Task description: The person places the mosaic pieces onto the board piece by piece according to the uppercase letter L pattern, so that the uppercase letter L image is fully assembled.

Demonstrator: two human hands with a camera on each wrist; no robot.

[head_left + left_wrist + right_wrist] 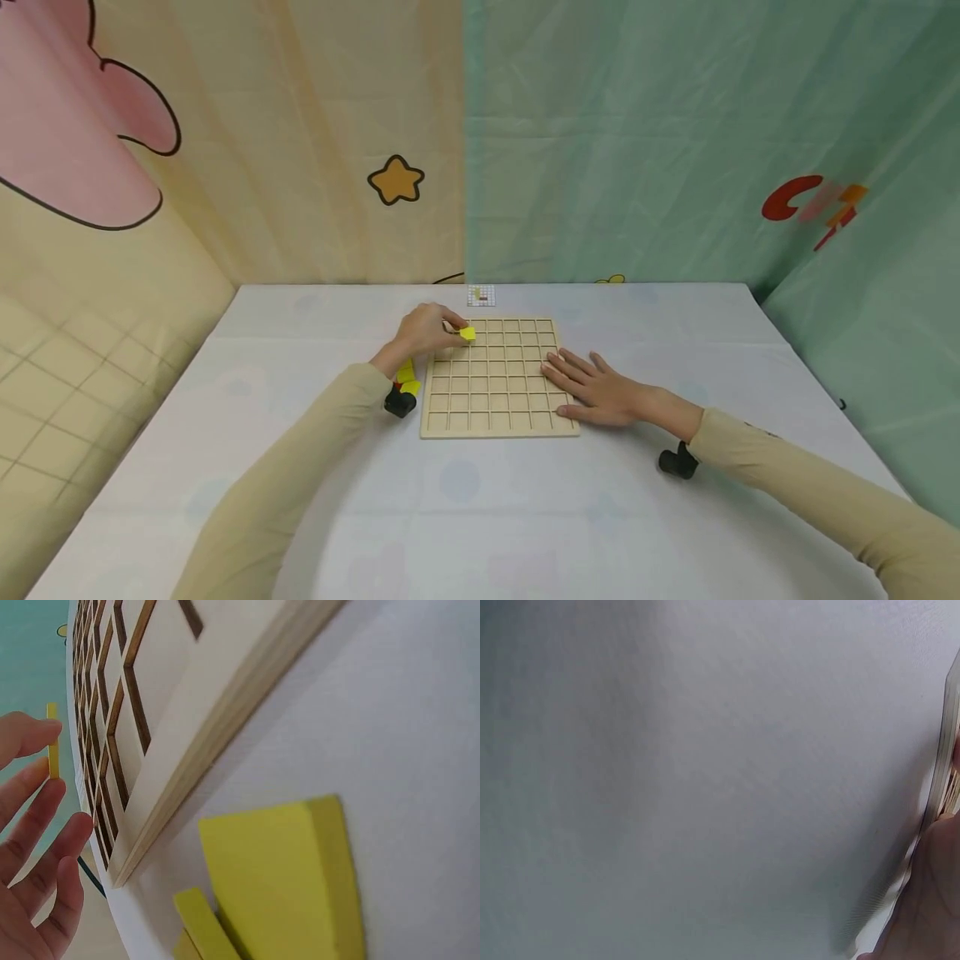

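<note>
Between thumb and fingertips my left hand (429,328) pinches a small yellow tile (468,333) over the upper left of a wooden grid board (498,432). Seen edge-on in the left wrist view, the yellow tile (52,742) is thin and flat. My right hand (600,392) lies with fingers spread on the board's right edge. In the right wrist view only part of the right hand (930,892) shows, beside the board's rim. More yellow pieces (406,372) lie left of the board, partly hidden by the left wrist; one yellow piece (270,877) looms large in the left wrist view.
A small card (481,295) printed with a coloured grid lies behind the board, near the back edge of the white table (465,533). A bit of red shows among the yellow pieces. Patterned curtains (600,142) stand behind the table and at its sides.
</note>
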